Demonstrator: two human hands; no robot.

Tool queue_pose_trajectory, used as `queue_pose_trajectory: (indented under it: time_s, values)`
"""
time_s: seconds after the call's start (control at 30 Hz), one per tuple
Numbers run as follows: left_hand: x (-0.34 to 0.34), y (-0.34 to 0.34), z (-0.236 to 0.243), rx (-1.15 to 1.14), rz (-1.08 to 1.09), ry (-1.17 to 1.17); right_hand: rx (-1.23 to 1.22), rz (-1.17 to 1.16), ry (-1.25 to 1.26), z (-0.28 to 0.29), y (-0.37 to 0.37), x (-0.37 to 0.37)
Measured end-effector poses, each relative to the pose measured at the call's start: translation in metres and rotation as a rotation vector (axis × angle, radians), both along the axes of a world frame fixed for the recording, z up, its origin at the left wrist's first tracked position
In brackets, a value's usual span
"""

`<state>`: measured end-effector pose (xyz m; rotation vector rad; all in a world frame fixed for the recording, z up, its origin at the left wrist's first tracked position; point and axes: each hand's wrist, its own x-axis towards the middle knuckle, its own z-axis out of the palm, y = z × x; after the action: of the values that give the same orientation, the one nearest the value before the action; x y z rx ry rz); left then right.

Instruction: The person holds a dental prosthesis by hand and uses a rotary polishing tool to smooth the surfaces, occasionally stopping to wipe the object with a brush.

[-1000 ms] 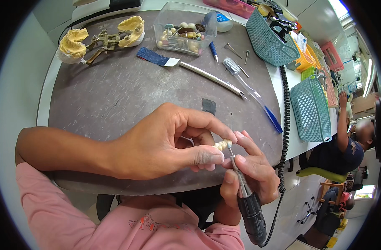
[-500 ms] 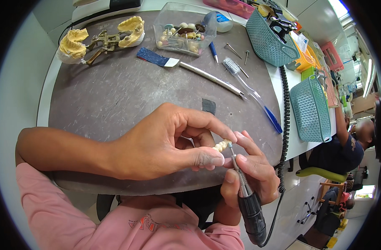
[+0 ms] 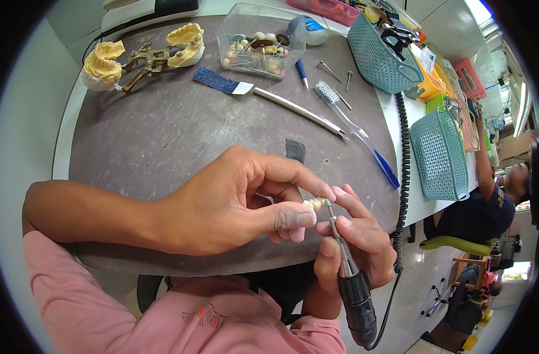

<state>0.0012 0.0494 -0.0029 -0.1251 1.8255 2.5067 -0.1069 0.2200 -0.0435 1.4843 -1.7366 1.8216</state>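
Head view: the rotary handpiece (image 3: 357, 302) and its pale blue tip (image 3: 328, 202) have shifted slightly right. The left grip (image 3: 237, 203) is clamped on the tooth-coloured dental piece (image 3: 315, 204), over the counter (image 3: 163, 135). The right grip (image 3: 367, 249) is clamped on the handpiece, tip at the piece's right end.

The handpiece (image 3: 359, 304) is showing a black plastic-looking body behind a shiny ridged metal neck (image 3: 347, 258), and the tooth crowns (image 3: 315, 203) are looking smooth. The desk (image 3: 140, 135) is wearing a matt, scratched surface beneath a glossy clear plastic box (image 3: 246, 69), chalky matt dental casts (image 3: 101, 62) and a dull, brassy metal frame (image 3: 150, 56). The shirt (image 3: 157, 330) is appearing as soft matt cloth.
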Motion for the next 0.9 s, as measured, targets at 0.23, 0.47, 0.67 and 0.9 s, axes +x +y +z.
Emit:
queue_pose_trajectory:
  time_s: [0.23, 0.47, 0.67, 0.9]
  values:
    - [-0.0001, -0.0002, -0.0005, -0.018, -0.008, -0.001, 0.012, 0.021, 0.023, 0.0007, 0.0003, -0.0006]
    - [-0.0001, -0.0001, -0.0015, 0.004, -0.012, 0.016, -0.003, -0.017, 0.011, 0.0002, -0.0021, 0.0012]
    - [0.0002, -0.0006, -0.0024, 0.008, -0.016, 0.021, -0.003, 0.007, 0.019, 0.0006, -0.0022, 0.0006]
    - [0.0001, -0.0002, -0.0014, 0.012, -0.016, 0.022, -0.016, -0.024, -0.011, -0.0005, -0.0011, 0.0008]
